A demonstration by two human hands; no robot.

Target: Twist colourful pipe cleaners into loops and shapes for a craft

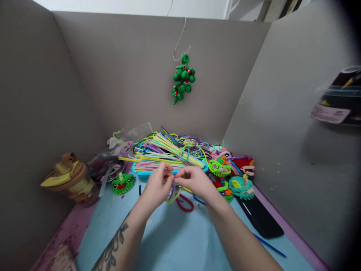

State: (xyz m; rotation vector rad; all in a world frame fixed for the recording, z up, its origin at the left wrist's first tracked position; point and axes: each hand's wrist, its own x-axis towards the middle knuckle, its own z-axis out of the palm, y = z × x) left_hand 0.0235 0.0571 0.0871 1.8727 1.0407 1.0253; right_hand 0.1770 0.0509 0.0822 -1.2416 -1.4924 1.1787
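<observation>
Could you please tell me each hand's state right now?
Left hand: closed, seemingly pinching looped pipe cleaners.
Right hand: closed; whether it holds them is unclear.

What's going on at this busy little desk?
Someone's left hand and right hand are close together, fingers pinched, seemingly holding yellow and purple strands that loop below them; the exact grip is too small to tell. Behind sits a blue tray heaped with fuzzy coloured sticks. A green fuzzy creature lies to the left.
</observation>
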